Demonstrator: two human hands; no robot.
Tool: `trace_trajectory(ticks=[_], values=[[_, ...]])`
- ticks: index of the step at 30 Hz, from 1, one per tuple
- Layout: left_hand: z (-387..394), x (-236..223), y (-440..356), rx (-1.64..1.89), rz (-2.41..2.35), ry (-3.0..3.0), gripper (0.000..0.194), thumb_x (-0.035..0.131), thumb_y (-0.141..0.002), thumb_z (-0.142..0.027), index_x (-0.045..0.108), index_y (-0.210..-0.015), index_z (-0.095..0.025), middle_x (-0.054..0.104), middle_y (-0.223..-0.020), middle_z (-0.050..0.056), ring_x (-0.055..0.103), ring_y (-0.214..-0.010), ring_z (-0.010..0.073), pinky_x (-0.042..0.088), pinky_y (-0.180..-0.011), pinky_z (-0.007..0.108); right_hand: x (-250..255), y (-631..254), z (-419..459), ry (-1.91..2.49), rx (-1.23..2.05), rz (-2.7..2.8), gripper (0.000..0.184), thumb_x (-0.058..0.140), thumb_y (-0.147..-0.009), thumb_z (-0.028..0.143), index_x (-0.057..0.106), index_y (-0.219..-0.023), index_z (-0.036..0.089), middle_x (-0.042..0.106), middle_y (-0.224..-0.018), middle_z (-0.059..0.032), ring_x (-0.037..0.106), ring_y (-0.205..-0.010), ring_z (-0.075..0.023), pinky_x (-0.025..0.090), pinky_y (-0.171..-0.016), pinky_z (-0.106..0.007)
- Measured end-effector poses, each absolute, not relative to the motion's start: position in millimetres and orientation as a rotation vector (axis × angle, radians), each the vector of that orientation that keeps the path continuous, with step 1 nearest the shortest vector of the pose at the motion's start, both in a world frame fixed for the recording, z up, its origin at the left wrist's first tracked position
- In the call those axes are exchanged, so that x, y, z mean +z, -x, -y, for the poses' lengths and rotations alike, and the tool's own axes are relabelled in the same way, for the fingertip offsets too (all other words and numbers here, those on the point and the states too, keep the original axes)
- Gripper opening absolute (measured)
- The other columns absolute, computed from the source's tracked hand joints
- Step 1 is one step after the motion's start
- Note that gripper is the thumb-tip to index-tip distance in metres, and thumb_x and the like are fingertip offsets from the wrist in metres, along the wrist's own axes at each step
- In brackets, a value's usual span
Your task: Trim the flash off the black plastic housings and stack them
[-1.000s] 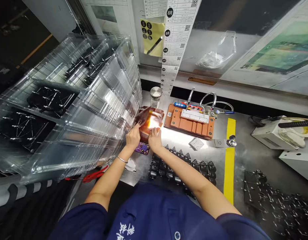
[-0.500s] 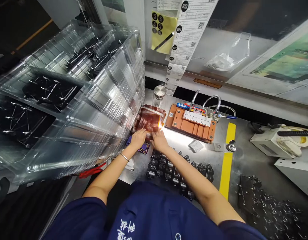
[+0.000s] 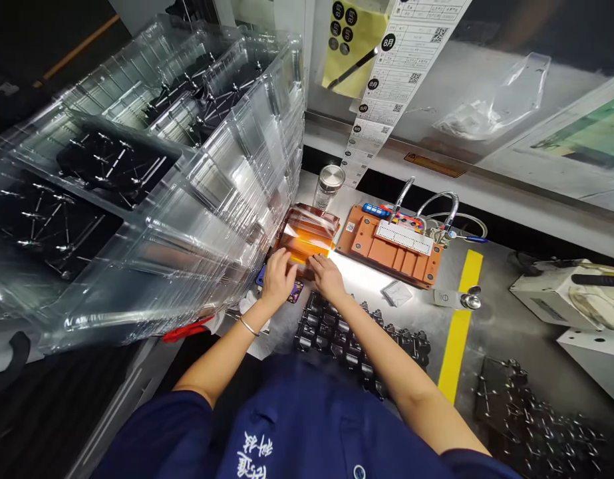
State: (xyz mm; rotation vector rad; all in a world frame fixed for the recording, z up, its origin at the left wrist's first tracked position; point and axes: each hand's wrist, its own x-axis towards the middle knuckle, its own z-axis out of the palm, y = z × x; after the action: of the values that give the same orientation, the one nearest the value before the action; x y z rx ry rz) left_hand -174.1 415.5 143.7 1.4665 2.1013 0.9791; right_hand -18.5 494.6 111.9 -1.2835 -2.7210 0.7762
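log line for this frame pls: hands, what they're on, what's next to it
left hand: on amber block near edge | right hand: on same block | neighbours: orange fixture, clear tray stack, metal-lidded jar

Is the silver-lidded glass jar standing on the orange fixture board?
No, the silver-lidded glass jar stands on the steel bench behind the amber translucent block, left of the orange fixture board.

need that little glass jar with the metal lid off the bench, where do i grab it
Grip the glass jar around its clear body just under the metal lid, coming in from the right front. It stands upright, the stacked clear trays crowd its left, and the amber block under both hands sits in front.
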Motion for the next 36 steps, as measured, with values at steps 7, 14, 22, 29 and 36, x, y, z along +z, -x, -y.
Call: trace_trajectory(ticks=[7, 14, 22, 29, 36], values=[[-424.7, 132.6, 193.0, 1.113, -1.727, -0.538, 0.024, 0.056, -0.087, -0.029, 0.056, -0.102, -0.01, 0.07, -0.097, 0.017, 0.072, -0.083, 0.021, 0.059, -0.077, 0.04, 122.5, 0.6, -497.6, 1.227, 0.871, 2.709, 0.04, 0.048, -0.09, 0.021, 0.059, -0.128, 0.015, 0.054, -0.139, -0.0126, 0.044, -0.132, -0.0285, 0.033, -0.11, -0.048], [-436.4, 138.2, 171.8, 1.169, -1.585, -0.696, 0.022, 0.062, -0.077, -0.019, 0.064, -0.097, -0.011, 0.073, -0.087, 0.009, 0.07, -0.079, 0.0176, 0.057, -0.079, 0.035, 163.8, 34.4, -505.0, 1.225, 0.9, 2.543, 0.039, 0.05, -0.091, 0.037, 0.065, -0.12, 0.016, 0.067, -0.12, -0.0112, 0.059, -0.113, -0.0225, 0.044, -0.099, -0.035], [-445.9, 145.2, 169.2, 1.193, -1.489, -0.845, 0.013, 0.062, -0.072, -0.014, 0.067, -0.084, -0.012, 0.071, -0.079, 0.005, 0.066, -0.076, 0.0152, 0.054, -0.073, 0.026, 190.6, 45.5, -510.1, 1.169, 1.019, 2.529, 0.024, 0.05, -0.089, 0.022, 0.073, -0.093, 0.015, 0.073, -0.096, -0.011, 0.067, -0.089, -0.0215, 0.048, -0.08, -0.03], [-445.4, 148.2, 173.2, 1.202, -1.398, -0.839, 0.014, 0.065, -0.074, -0.024, 0.068, -0.083, -0.014, 0.071, -0.076, 0.003, 0.065, -0.07, 0.0139, 0.054, -0.071, 0.027, 201.5, 36.8, -536.0, 0.962, 1.387, 2.497, 0.022, 0.053, -0.088, 0.021, 0.075, -0.086, 0.017, 0.075, -0.081, -0.0013, 0.066, -0.073, -0.0132, 0.047, -0.067, -0.021], [-446.4, 150.7, 168.6, 1.185, -1.435, -0.744, 0.015, 0.071, -0.069, -0.026, 0.07, -0.078, -0.014, 0.07, -0.073, 0.003, 0.065, -0.066, 0.0135, 0.055, -0.07, 0.028, 197.3, 37.5, -544.2, 1.202, 1.56, 2.276, 0.015, 0.059, -0.072, 0.013, 0.071, -0.062, 0.016, 0.067, -0.057, 0.0011, 0.058, -0.058, -0.0118, 0.041, -0.061, -0.022]])
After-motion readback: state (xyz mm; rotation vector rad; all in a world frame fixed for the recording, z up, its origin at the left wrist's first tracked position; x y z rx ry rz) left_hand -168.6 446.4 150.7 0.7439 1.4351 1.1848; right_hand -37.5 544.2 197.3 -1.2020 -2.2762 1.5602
